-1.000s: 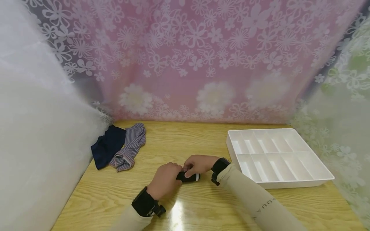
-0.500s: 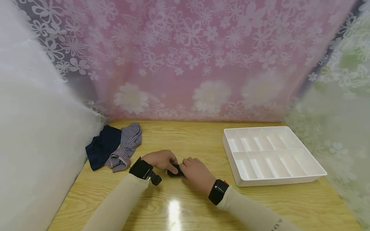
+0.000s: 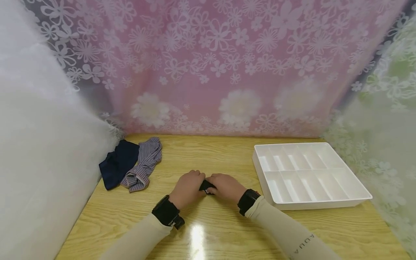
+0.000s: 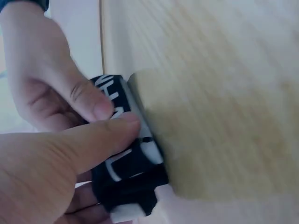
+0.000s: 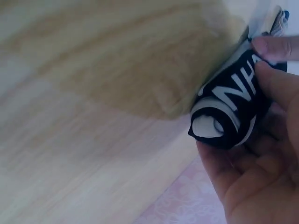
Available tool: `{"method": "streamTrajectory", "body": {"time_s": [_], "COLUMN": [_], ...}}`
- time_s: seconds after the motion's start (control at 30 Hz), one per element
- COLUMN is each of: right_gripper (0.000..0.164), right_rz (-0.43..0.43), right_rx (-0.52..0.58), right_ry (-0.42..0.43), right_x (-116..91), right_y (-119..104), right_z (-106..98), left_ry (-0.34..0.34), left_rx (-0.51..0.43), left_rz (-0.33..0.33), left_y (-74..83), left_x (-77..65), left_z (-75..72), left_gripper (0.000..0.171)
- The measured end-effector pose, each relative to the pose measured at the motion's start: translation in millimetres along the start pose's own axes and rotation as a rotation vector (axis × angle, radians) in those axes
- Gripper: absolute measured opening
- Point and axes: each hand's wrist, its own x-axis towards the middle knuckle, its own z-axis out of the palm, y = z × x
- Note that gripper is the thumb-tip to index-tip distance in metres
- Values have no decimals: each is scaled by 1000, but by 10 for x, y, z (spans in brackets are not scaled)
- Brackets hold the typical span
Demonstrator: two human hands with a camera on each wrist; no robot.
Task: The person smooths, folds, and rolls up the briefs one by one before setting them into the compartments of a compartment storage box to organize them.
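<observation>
Between the two hands is a tightly rolled black cloth garment (image 3: 207, 185) with white lettering and white patches. My left hand (image 3: 187, 189) grips its left end, the thumb lying across the lettering in the left wrist view. The right hand (image 3: 228, 187) pinches the other end, thumb on the near side and fingers curled behind. Seen from the right wrist, the rolled garment (image 5: 236, 100) shows a round, coiled end with white inside. It is held close over the wooden table, and much of it is hidden by the fingers.
A navy cloth (image 3: 119, 164) and a striped purple-grey cloth (image 3: 143, 166) lie crumpled at the table's left. On the right stands a white divided tray (image 3: 269, 202) with two rows of compartments. A pink flowered curtain (image 3: 195, 86) hangs along the table's back edge.
The roll shifted left, then back right, as both hands changed their grip on it. Its white-banded end, on the right at first, showed at the left half a second ago.
</observation>
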Motion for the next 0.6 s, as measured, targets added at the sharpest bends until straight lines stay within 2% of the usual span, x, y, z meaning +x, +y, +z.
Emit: {"method": "streamTrajectory", "body": {"time_s": [0.07, 0.17, 0.27, 0.37, 0.47, 0.53, 0.6], "right_gripper": [29, 30, 32, 30, 30, 32, 35], "right_rz": [5, 12, 27, 40, 34, 52, 105], "right_rx": [-40, -82, -83, -76, -109, -111, -100], "right_ry": [17, 56, 64, 68, 97, 129, 170], "right_x": [-27, -68, -93, -121, -184, -252, -331], "right_y": [-17, -25, -11, 12, 59, 125, 259], "right_z": [8, 41, 49, 11, -140, -347, -608], "left_ry": [-12, -54, -99, -102, -57, -14, 22], "left_rx": [-20, -76, -139, -205, -332, -426, -515], "left_rz": [-19, -9, 10, 11, -11, -36, -75], "left_y": [-4, -53, -94, -93, -70, -73, -98], "left_x": [39, 108, 155, 154, 129, 119, 121], "left_z": [28, 48, 54, 89, 94, 53, -7], "left_gripper": [39, 34, 31, 31, 39, 51, 60]}}
